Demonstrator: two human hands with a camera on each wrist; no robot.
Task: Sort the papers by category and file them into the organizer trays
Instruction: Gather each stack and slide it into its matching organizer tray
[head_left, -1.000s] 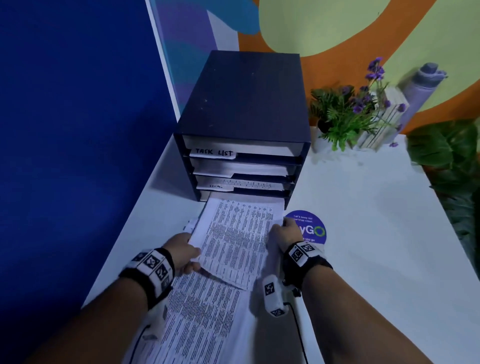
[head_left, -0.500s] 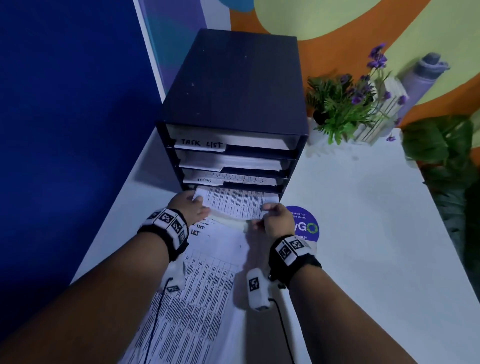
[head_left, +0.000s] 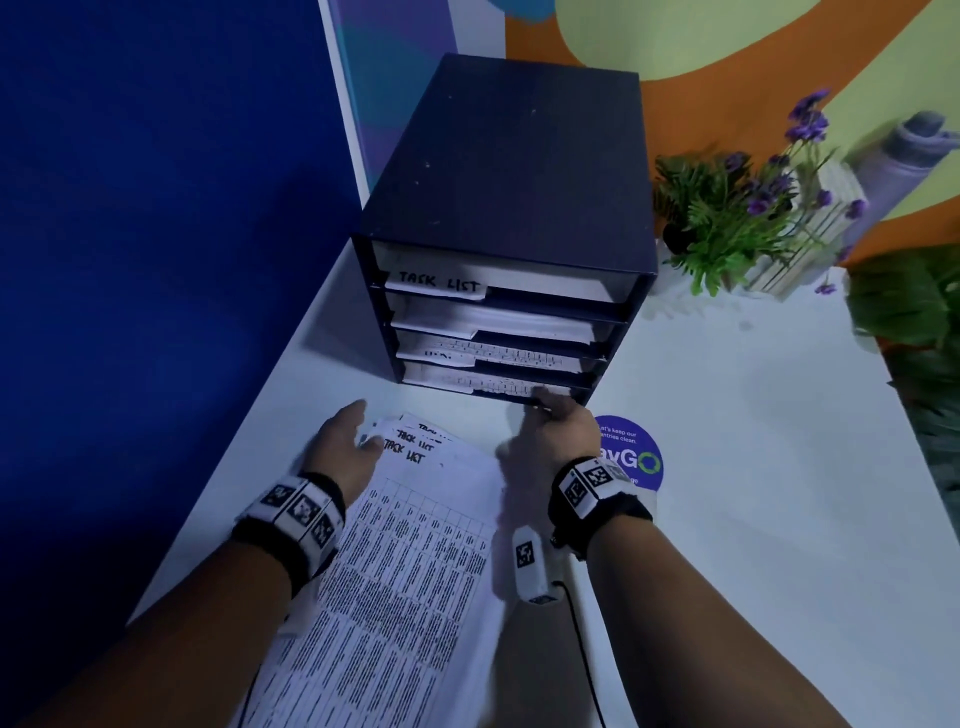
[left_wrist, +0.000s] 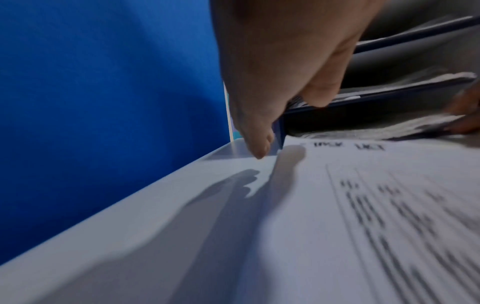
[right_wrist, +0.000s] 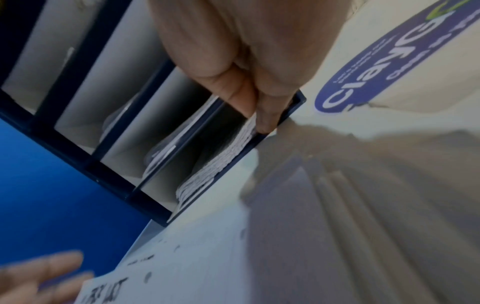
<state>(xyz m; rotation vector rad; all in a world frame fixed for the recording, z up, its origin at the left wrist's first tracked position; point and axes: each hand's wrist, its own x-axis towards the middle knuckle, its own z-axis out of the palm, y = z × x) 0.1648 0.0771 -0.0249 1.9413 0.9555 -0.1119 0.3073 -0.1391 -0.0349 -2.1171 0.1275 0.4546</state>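
A dark navy organizer (head_left: 498, 197) with several stacked trays stands at the back of the white table (head_left: 753, 493). Its top tray carries a "TASK LIST" label (head_left: 439, 283). Printed sheets (head_left: 483, 384) lie in the bottom tray (right_wrist: 228, 168). My right hand (head_left: 561, 426) reaches to that tray's front right corner, and its straight fingertips (right_wrist: 263, 127) press on the sheets' edge. A fanned stack of papers (head_left: 415, 561) headed "TASK LIST" lies in front of me. My left hand (head_left: 348, 441) hovers at the stack's far left corner with relaxed fingers (left_wrist: 259, 148), holding nothing.
A blue partition (head_left: 156, 260) runs along the table's left edge. A potted plant with purple flowers (head_left: 737, 223) and a purple bottle (head_left: 904, 156) stand at the back right. A round blue sticker (head_left: 631, 460) lies beside my right wrist, and large green leaves (head_left: 914, 312) hang at the right.
The sheet both hands held has slid fully into the bottom tray. My left hand let go and drew back to the stack; my right hand stayed at the tray front.
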